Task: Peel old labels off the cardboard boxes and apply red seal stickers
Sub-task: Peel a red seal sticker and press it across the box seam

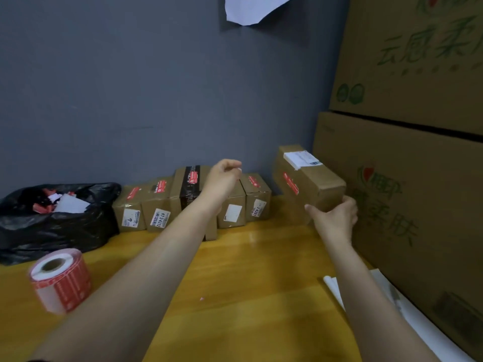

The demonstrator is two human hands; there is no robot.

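At two o'clock the right hand (335, 218) clamped a tilted cardboard box (313, 178) that was red-sealed but bore a white label (302, 159), while the left hand (222, 178) hung curled at twelve o'clock, its hold unclear, over the row of sealed boxes (159, 202), so peeling likely remained.

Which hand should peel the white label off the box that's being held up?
Left. The right hand grips the tilted cardboard box at its near end, so it's busy. The left hand hovers beside it, pinching only a tiny white scrap, level with the white label.
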